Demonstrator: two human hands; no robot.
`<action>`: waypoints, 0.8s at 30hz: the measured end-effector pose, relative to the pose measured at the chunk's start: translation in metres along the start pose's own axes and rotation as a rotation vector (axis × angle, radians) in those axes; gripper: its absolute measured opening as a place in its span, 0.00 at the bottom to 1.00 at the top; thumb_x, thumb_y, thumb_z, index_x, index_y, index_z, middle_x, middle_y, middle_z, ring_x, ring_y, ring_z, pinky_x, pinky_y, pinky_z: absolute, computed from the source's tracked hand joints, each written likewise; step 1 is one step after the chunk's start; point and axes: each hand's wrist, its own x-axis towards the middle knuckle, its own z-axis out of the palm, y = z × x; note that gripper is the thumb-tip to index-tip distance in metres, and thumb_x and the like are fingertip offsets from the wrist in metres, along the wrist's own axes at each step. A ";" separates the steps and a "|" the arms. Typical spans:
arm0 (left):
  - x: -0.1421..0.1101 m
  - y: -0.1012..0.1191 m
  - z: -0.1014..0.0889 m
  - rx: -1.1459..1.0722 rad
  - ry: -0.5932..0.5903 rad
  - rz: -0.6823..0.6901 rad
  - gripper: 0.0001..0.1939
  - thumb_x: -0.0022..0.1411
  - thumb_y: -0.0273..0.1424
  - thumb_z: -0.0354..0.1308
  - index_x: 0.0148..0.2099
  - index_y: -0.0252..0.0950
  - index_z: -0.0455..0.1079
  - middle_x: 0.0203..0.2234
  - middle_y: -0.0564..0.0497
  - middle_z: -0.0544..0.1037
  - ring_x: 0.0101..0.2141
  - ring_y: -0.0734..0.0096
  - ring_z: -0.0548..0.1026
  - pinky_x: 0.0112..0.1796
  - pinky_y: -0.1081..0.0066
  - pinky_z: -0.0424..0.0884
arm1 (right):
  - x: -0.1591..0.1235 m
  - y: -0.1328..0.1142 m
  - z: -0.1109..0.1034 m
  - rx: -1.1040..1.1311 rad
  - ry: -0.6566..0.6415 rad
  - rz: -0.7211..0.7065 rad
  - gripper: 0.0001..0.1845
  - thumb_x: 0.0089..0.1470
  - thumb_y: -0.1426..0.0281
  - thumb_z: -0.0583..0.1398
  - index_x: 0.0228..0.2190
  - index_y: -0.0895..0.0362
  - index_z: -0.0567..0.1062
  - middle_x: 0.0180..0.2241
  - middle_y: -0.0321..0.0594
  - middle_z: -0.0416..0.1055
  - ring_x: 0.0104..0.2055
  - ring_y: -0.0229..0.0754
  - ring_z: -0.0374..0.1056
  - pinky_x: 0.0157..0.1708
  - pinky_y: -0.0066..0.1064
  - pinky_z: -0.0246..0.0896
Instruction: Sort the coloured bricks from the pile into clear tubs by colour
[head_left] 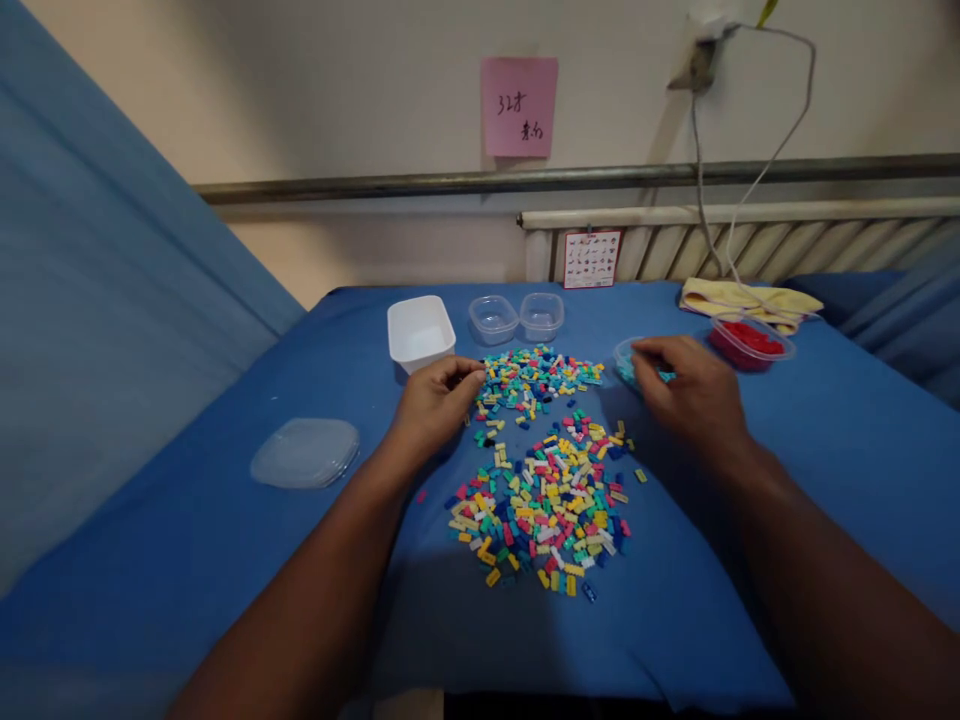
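My left hand (437, 402) is closed, thumb and forefinger pressed together at the left edge of the farther heap of small toy building bricks (534, 375). Whatever lies between those fingertips is too small to tell. A larger, looser heap of mixed-colour bricks (555, 500) spreads nearer to me. Over a clear tub (622, 352) holding light blue bricks, my right hand (694, 390) has its fingers curled in a pinch. It hides much of that tub, and I cannot make out anything in its grip.
A white box (421, 335) and two clear tubs (493, 320) stand at the back. Clear lids (306, 453) lie at the left. Red pieces fill another tub (750, 345) at the right, beside a yellow cloth (739, 300). Behind the table is a radiator (660, 245).
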 end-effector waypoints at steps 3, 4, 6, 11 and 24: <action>0.003 -0.009 -0.008 0.248 -0.084 0.088 0.11 0.68 0.37 0.59 0.45 0.38 0.80 0.38 0.48 0.83 0.38 0.63 0.79 0.43 0.65 0.74 | 0.002 0.031 -0.001 -0.129 0.007 0.009 0.13 0.64 0.68 0.59 0.44 0.55 0.83 0.41 0.49 0.82 0.43 0.55 0.77 0.46 0.47 0.71; 0.002 -0.011 -0.007 0.328 -0.127 0.126 0.11 0.69 0.36 0.58 0.45 0.38 0.80 0.39 0.48 0.83 0.39 0.63 0.79 0.44 0.64 0.74 | 0.002 0.037 -0.001 -0.158 -0.003 -0.002 0.13 0.64 0.68 0.59 0.45 0.55 0.83 0.42 0.50 0.82 0.44 0.56 0.77 0.47 0.48 0.71; 0.000 -0.012 -0.005 0.459 -0.202 0.209 0.11 0.70 0.35 0.57 0.46 0.39 0.81 0.41 0.47 0.83 0.42 0.62 0.79 0.46 0.64 0.73 | 0.001 0.041 0.001 -0.190 -0.018 -0.031 0.14 0.64 0.69 0.59 0.47 0.56 0.82 0.44 0.51 0.82 0.46 0.57 0.77 0.49 0.50 0.71; -0.004 -0.013 0.004 0.636 -0.287 0.318 0.13 0.74 0.34 0.55 0.50 0.42 0.81 0.44 0.47 0.82 0.45 0.62 0.78 0.45 0.65 0.72 | -0.004 0.011 0.008 -0.098 -0.031 -0.127 0.13 0.66 0.70 0.58 0.48 0.56 0.81 0.46 0.50 0.82 0.49 0.56 0.76 0.52 0.51 0.70; -0.001 -0.003 0.000 0.803 -0.368 0.351 0.11 0.72 0.35 0.56 0.43 0.40 0.80 0.40 0.47 0.79 0.43 0.61 0.76 0.41 0.66 0.69 | -0.024 -0.052 0.042 0.297 -0.422 -0.369 0.10 0.68 0.72 0.59 0.47 0.53 0.79 0.47 0.46 0.81 0.49 0.51 0.75 0.51 0.47 0.70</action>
